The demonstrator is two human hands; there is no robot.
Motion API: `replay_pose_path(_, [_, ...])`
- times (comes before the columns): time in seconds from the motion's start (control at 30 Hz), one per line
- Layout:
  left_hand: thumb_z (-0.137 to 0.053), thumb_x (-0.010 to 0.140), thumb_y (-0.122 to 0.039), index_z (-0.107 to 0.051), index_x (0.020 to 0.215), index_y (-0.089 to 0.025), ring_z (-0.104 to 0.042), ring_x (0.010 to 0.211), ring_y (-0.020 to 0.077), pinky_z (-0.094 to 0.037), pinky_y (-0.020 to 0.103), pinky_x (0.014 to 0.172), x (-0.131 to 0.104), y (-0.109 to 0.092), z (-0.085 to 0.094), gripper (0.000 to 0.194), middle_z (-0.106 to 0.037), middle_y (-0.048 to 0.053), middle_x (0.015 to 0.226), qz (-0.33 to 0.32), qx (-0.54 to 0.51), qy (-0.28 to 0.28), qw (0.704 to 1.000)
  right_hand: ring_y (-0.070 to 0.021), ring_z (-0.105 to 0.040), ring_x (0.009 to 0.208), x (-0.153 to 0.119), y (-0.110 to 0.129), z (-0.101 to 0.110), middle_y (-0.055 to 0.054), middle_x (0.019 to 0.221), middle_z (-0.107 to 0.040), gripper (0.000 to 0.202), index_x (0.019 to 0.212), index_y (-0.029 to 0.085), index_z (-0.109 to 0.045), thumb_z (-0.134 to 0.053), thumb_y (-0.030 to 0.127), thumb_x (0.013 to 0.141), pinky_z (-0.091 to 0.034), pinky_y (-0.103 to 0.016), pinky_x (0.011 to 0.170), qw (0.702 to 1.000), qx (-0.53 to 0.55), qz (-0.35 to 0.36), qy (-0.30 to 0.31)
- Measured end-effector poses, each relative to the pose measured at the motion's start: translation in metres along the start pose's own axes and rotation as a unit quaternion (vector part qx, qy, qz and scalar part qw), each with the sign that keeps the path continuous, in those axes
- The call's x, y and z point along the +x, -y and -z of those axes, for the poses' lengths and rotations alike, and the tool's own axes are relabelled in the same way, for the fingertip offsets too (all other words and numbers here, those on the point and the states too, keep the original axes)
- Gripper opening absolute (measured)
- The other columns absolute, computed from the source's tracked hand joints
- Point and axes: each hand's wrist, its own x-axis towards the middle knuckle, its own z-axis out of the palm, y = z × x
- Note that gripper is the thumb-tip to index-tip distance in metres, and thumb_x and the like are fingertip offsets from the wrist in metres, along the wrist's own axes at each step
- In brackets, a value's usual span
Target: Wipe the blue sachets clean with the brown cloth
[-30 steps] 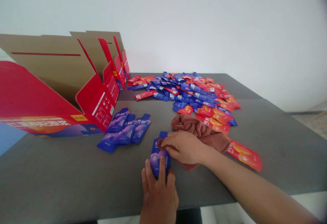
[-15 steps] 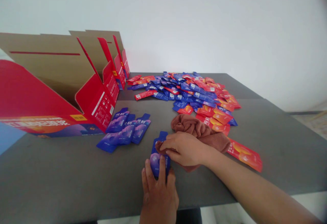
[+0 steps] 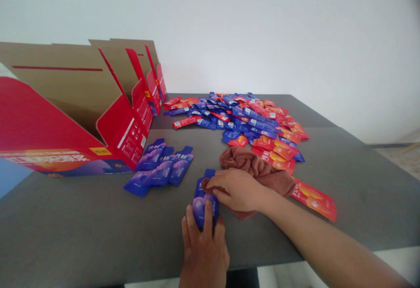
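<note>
A blue and purple pouch (image 3: pixel 199 211) lies flat on the grey table (image 3: pixel 98 226) before me. My left hand (image 3: pixel 205 251) rests with spread fingers on its lower end, one fingertip pressing on the printed front. A brown cloth (image 3: pixel 244 161) is bunched in my right hand (image 3: pixel 238 189), and the pinched tip of it touches the upper part of the pouch. Much of the cloth spreads out above and beneath that hand. To the left, several similar blue pouches (image 3: pixel 160 170) overlap one another. A red and orange pouch (image 3: pixel 315 198) lies right of the cloth, partly covered.
Red cardboard boxes (image 3: pixel 121 143) with raised flaps stand in a row along the left side. A heap of blue and red pouches (image 3: pixel 236 113) covers the back middle of the table. Behind it rises a white wall (image 3: pixel 262 29).
My right hand and the cloth tip have shifted very slightly up and right on the pouch. The left hand and the pouch stay in place.
</note>
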Motion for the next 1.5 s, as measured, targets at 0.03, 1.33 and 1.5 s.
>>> replay_pose_path(0.03, [-0.061,0.070,-0.022,-0.066,0.097,-0.023,-0.030,0.126,0.0433,-0.035,0.059,0.099,-0.0001,0.0003,-0.0001,0.027,-0.051,0.006,0.131,-0.004,0.002,0.002,1.000,-0.0169,-0.057,0.086,-0.0001,0.0001,0.0000,-0.004,0.092,-0.063,0.025,0.101,0.021,-0.064,-0.042,0.023,0.088,-0.037,-0.028,0.074,1.000,-0.002,0.003,0.000])
replay_pose_path(1.33, [-0.071,0.063,-0.026,-0.067,0.097,-0.025,-0.035,0.123,0.0449,-0.036,0.058,0.099,0.0022,-0.0012,0.0033,0.034,-0.053,0.004,0.130,0.021,-0.024,0.011,0.999,-0.0165,-0.058,0.086,-0.0021,0.0020,0.0023,-0.003,0.091,-0.064,0.025,0.101,0.022,-0.064,-0.045,0.020,0.085,-0.039,-0.028,0.076,0.998,0.026,0.056,0.014])
replay_pose_path(1.5, [-0.069,0.065,-0.026,-0.067,0.096,-0.024,-0.036,0.122,0.0449,-0.038,0.059,0.097,0.0020,0.0005,0.0043,0.031,-0.053,0.004,0.130,0.007,-0.013,0.012,1.000,-0.0160,-0.057,0.084,-0.0002,0.0007,0.0014,-0.004,0.091,-0.064,0.024,0.100,0.021,-0.064,-0.044,0.022,0.087,-0.037,-0.027,0.074,1.000,0.008,0.020,0.004])
